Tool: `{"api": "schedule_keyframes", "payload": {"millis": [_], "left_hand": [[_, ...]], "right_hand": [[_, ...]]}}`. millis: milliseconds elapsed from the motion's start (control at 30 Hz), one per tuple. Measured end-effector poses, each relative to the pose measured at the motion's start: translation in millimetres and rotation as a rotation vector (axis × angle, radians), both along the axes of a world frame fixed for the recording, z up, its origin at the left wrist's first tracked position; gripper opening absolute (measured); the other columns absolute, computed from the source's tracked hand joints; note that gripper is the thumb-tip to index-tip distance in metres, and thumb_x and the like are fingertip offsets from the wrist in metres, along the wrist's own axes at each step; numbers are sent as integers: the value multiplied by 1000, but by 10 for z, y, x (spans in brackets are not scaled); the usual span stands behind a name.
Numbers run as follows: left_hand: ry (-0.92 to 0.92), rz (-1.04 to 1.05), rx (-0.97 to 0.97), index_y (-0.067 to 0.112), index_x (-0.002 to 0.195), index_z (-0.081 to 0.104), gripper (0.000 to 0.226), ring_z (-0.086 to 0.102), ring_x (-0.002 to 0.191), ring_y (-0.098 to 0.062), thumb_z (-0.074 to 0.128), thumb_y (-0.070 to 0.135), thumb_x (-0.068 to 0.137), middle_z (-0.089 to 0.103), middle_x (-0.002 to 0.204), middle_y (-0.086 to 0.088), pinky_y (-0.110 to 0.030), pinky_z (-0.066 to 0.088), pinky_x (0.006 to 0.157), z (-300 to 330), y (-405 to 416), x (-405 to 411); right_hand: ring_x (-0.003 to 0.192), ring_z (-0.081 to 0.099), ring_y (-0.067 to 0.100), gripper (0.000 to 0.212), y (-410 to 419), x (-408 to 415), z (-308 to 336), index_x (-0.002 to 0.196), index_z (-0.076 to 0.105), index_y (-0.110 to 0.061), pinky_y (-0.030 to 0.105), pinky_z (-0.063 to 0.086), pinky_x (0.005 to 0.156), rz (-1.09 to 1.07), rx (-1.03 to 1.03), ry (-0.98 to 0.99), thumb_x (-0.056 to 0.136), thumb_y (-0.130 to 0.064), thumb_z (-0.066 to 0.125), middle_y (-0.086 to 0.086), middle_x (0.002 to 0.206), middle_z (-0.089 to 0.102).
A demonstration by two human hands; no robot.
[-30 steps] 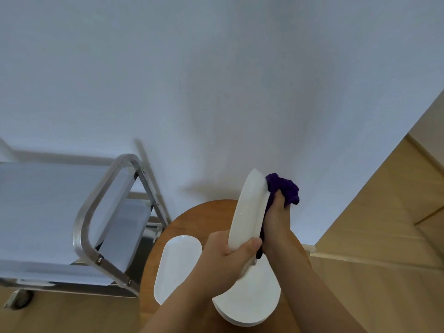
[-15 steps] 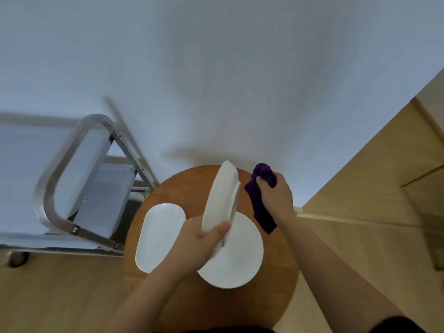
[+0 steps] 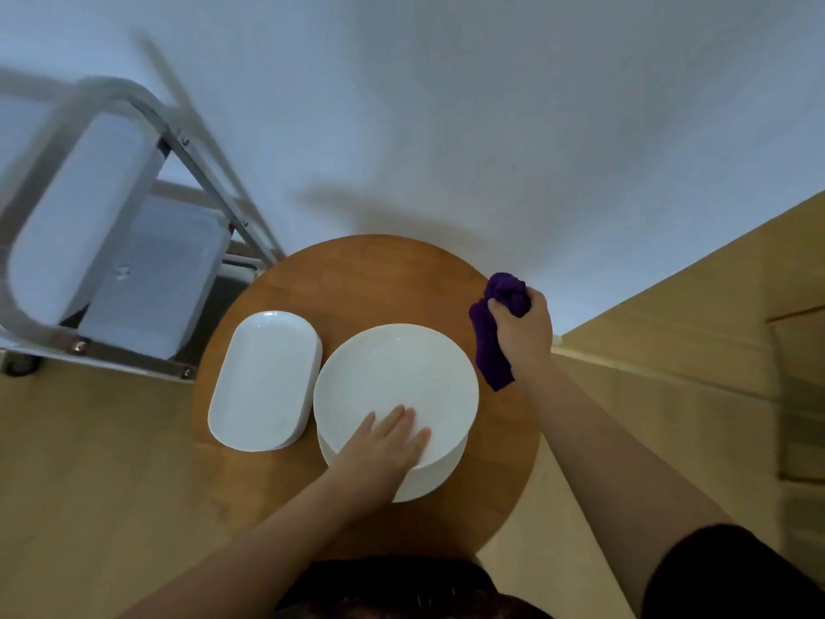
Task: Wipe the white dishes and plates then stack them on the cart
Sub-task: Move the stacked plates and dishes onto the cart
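A stack of round white plates [image 3: 395, 377] sits on a small round wooden table [image 3: 357, 274]. My left hand [image 3: 384, 444] lies flat on the top plate's near edge, fingers straight. To its left lies a stack of white oblong dishes [image 3: 265, 379]. My right hand [image 3: 522, 332] grips a purple cloth [image 3: 491, 350] above the table's right edge, apart from the plates. The metal cart [image 3: 111, 207] stands at the far left, with pale shelves that carry no dishes where they show.
A white wall [image 3: 446, 105] rises right behind the table and cart. Wooden floor [image 3: 89, 462] surrounds the table. A wooden cabinet side [image 3: 714, 328] stands at the right. The cart's steel handle [image 3: 147, 105] and a castor [image 3: 18, 364] are close to the table's left rim.
My left hand has laid the upright plate flat on the round stack. My right hand has drawn away to the right with the cloth. The view has tilted down.
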State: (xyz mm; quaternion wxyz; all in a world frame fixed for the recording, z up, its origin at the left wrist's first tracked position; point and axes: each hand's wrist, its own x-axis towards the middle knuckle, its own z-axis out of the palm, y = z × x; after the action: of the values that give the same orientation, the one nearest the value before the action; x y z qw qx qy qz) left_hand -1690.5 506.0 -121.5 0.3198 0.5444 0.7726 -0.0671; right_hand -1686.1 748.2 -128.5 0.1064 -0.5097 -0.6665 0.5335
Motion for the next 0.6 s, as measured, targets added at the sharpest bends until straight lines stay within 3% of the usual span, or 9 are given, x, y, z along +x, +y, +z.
{"api": "schedule_keyframes", "payload": {"millis": [133, 267, 400, 433, 467, 533, 600], "left_hand": [[14, -16, -29, 16, 151, -4, 70, -10, 145, -33, 43, 18, 99, -8, 159, -13, -50, -4, 113, -163, -67, 116], [13, -28, -58, 15, 150, -11, 64, -16, 144, -34, 32, 18, 102, -17, 157, -15, -48, -9, 114, -270, -165, 175], [32, -7, -95, 18, 150, -9, 62, -15, 144, -31, 29, 22, 102, -17, 157, -12, -45, -16, 109, -321, -236, 169], [51, -16, -66, 18, 151, 0, 63, -6, 146, -32, 36, 25, 100, -7, 159, -14, -47, -10, 111, -298, -252, 145], [72, -41, -28, 17, 150, 18, 64, 13, 145, -31, 48, 28, 95, 13, 157, -16, -50, 6, 113, -269, -268, 124], [117, -103, -1, 22, 132, 56, 53, 51, 126, -25, 62, 31, 80, 53, 138, -9, -45, 44, 99, -258, -295, 108], [159, -134, 20, 25, 123, 64, 48, 58, 118, -21, 56, 30, 76, 61, 129, -4, -42, 51, 90, -272, -307, 120]], "right_hand": [[96, 51, 9, 50, 34, -70, -152, 131, 43, -24, 13, 37, 70, 102, 77, -40, 87, -25, 65, -9, 113, 52], [116, 50, 18, 54, 32, -105, -297, 133, 43, -19, 30, 43, 96, 218, 145, -79, 85, -23, 67, 0, 129, 53], [121, 47, 22, 58, -8, -135, -455, 135, 41, -17, 35, 43, 100, 327, 210, -174, 84, -27, 68, 3, 133, 50], [122, 47, 22, 59, -19, -140, -496, 135, 42, -16, 32, 42, 99, 339, 213, -183, 84, -27, 69, 4, 133, 50], [122, 46, 23, 61, -33, -143, -536, 136, 41, -15, 29, 41, 97, 342, 206, -187, 83, -27, 70, 5, 133, 49], [124, 43, 24, 67, -65, -136, -605, 138, 38, -15, 25, 36, 93, 340, 188, -202, 82, -28, 71, 7, 136, 46], [128, 39, 26, 73, -96, -129, -665, 142, 32, -15, 27, 35, 96, 338, 183, -221, 82, -31, 70, 9, 140, 41]]}}
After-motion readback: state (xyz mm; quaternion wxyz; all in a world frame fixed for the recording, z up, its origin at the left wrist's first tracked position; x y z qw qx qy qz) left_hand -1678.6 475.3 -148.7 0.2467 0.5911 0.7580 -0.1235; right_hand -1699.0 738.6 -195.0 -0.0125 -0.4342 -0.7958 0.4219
